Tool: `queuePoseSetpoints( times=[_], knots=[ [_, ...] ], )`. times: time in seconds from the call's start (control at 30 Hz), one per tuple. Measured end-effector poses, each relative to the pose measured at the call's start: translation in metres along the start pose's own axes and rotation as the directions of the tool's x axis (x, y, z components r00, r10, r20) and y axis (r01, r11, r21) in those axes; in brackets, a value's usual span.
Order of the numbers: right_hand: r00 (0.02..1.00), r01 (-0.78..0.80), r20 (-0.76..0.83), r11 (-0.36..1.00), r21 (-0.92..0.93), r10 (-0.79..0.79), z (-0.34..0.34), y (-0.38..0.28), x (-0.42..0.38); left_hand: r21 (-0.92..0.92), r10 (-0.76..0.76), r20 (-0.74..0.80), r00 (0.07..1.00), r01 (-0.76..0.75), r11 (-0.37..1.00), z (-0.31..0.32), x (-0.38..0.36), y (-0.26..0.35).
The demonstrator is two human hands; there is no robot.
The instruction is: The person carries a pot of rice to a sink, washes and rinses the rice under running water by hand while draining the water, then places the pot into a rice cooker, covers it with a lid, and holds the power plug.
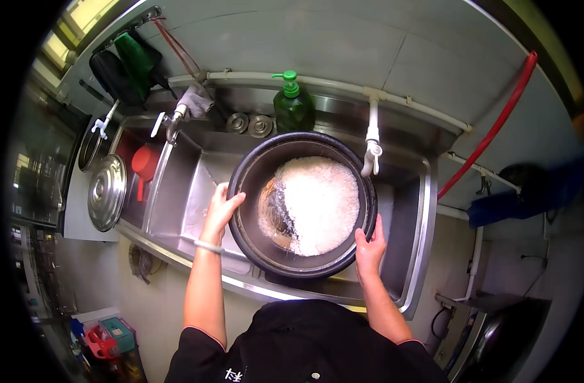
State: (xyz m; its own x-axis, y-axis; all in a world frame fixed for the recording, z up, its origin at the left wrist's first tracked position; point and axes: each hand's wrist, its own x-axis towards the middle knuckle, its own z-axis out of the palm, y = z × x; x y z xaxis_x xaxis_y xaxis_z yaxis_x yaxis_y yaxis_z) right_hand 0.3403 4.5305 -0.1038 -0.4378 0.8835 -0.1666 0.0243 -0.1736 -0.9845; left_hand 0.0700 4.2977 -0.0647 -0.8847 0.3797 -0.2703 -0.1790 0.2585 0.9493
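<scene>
I see both hands on a large black pot [303,205], held over a stainless steel sink [412,255]. The left hand [223,208] grips the pot's left rim, fingers curled over the edge and thumb toward the outside; a pale bangle [208,246] sits on that wrist. The right hand [369,247] clasps the lower right rim, thumb up along the edge. So both hands are closed on the pot, 1 on each side.

The pot looks tilted: white rice [317,204] lies heaped toward the right and far side of the inside, and a bare patch of the bottom shows at the left, brownish and wet-looking. I cannot tell whether the pot's base touches the sink floor or hangs above it.

Just beyond the pot's right rim a white tap [371,150] hangs down from a white pipe that runs along the wall. Behind the pot, on the sink's back ledge, stands a green bottle [293,105] with a pump top, and left of it lie 2 round metal drain plugs [249,124]. A second tap [172,122] with a rag wrapped near it reaches over the left basin, where a red scoop [142,165] rests. Further left a metal lid [107,191] lies on the counter. A red hose [496,124] runs up the wall at the right.
</scene>
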Motion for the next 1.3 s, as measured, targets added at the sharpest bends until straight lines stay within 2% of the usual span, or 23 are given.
queuePoseSetpoints(
  times=[0.07, 0.17, 0.27, 0.3, 0.33, 0.37, 0.43, 0.5, 0.53, 0.6, 0.63, 0.67, 0.73, 0.77, 0.8, 0.93, 1.0, 1.07, 1.1, 1.13, 1.2, 1.27, 1.3],
  knots=[
    [1.0, -0.004, -0.001, 1.0, -0.024, 0.004, 0.002, 0.008, 0.007, 0.034, 0.017, 0.01, 1.0, -0.018, 0.999, 0.008, 0.013, 0.017],
    [0.998, -0.05, 0.036, 0.995, -0.092, 0.053, -0.002, 0.01, 0.012, -0.039, -0.211, 0.16, 0.964, 0.22, 0.975, 0.009, 0.024, 0.032],
    [0.988, -0.108, 0.097, 0.982, -0.152, 0.123, -0.01, 0.006, 0.014, -0.068, -0.199, 0.226, 0.954, 0.22, 0.973, 0.004, 0.028, 0.024],
    [0.993, 0.002, 0.112, 0.912, -0.411, 0.048, -0.011, -0.006, 0.014, -0.088, -0.219, 0.191, 0.957, 0.239, 0.967, 0.006, 0.026, 0.026],
    [0.988, 0.115, 0.152, 0.763, -0.636, -0.023, -0.01, -0.014, 0.017, -0.122, -0.196, 0.195, 0.961, 0.222, 0.967, 0.006, 0.026, 0.024],
    [0.931, 0.353, 0.183, 0.661, -0.662, -0.314, -0.005, -0.016, 0.021, -0.146, -0.189, 0.179, 0.966, 0.216, 0.965, 0.007, 0.026, 0.02],
    [0.839, 0.52, 0.203, 0.633, -0.573, -0.505, 0.01, -0.047, 0.042, -0.168, -0.186, 0.16, 0.969, 0.212, 0.963, 0.008, 0.026, 0.016],
    [0.739, 0.668, 0.243, 0.638, -0.382, -0.628, 0.033, -0.088, 0.061, -0.18, -0.156, 0.115, 0.981, 0.175, 0.968, 0.014, 0.022, 0.017],
    [0.69, 0.714, 0.279, 0.566, -0.412, -0.668, 0.042, -0.099, 0.072, -0.183, -0.161, 0.113, 0.98, 0.18, 0.967, 0.016, 0.021, 0.02],
    [0.784, 0.613, 0.334, 0.568, -0.549, -0.523, 0.051, -0.115, 0.08, -0.13, -0.149, 0.11, 0.983, 0.162, 0.978, 0.017, 0.018, 0.026],
    [0.666, 0.692, 0.333, 0.387, -0.609, -0.668, 0.052, -0.105, 0.088, -0.15, -0.152, 0.092, 0.984, 0.164, 0.975, 0.016, 0.02, 0.023],
    [0.661, 0.698, 0.339, 0.382, -0.606, -0.669, 0.049, -0.101, 0.095, -0.157, -0.151, 0.088, 0.985, 0.163, 0.974, 0.016, 0.022, 0.024],
    [0.766, 0.643, 0.331, 0.642, -0.419, -0.551, 0.034, -0.098, 0.106, -0.099, -0.138, 0.074, 0.988, 0.145, 0.984, 0.016, 0.022, 0.023],
    [0.855, 0.502, 0.268, 0.838, -0.214, -0.444, 0.029, -0.1, 0.116, -0.103, -0.15, 0.07, 0.986, 0.157, 0.982, 0.016, 0.02, 0.022],
    [0.917, 0.326, 0.236, 0.945, 0.025, -0.322, 0.017, -0.084, 0.138, -0.14, -0.145, 0.083, 0.986, 0.156, 0.978, 0.018, 0.02, 0.026],
    [0.902, 0.092, 0.42, 0.995, 0.032, -0.097, 0.018, -0.048, 0.144, -0.129, -0.143, 0.111, 0.983, 0.157, 0.979, 0.019, 0.023, 0.026],
    [0.956, 0.108, 0.279, 0.992, -0.068, -0.085, 0.034, -0.05, 0.118, -0.156, -0.152, 0.114, 0.982, 0.168, 0.973, 0.019, 0.023, 0.025],
    [0.927, 0.361, 0.07, 0.821, -0.443, -0.369, 0.039, -0.031, 0.102, -0.176, -0.153, 0.122, 0.981, 0.173, 0.969, 0.018, 0.025, 0.024],
    [0.892, 0.41, 0.085, 0.714, -0.567, -0.445, 0.036, -0.018, 0.095, -0.167, -0.127, 0.123, 0.984, 0.146, 0.975, 0.018, 0.025, 0.022],
    [0.873, 0.469, 0.194, 0.661, -0.586, -0.448, 0.042, -0.022, 0.078, -0.159, -0.1, 0.125, 0.987, 0.119, 0.98, 0.019, 0.025, 0.022],
    [0.739, 0.664, 0.572, 0.528, -0.529, -0.356, 0.051, -0.01, 0.063, -0.155, -0.116, 0.132, 0.984, 0.136, 0.978, 0.019, 0.026, 0.024],
    [0.459, 0.888, 0.841, 0.108, -0.448, -0.287, 0.072, -0.01, 0.074, -0.168, -0.118, 0.142, 0.983, 0.141, 0.976, 0.018, 0.027, 0.024],
    [0.351, 0.928, 0.897, -0.03, -0.372, -0.27, 0.086, -0.016, 0.089, -0.149, -0.13, 0.138, 0.982, 0.15, 0.977, 0.018, 0.025, 0.027]
  ],
)
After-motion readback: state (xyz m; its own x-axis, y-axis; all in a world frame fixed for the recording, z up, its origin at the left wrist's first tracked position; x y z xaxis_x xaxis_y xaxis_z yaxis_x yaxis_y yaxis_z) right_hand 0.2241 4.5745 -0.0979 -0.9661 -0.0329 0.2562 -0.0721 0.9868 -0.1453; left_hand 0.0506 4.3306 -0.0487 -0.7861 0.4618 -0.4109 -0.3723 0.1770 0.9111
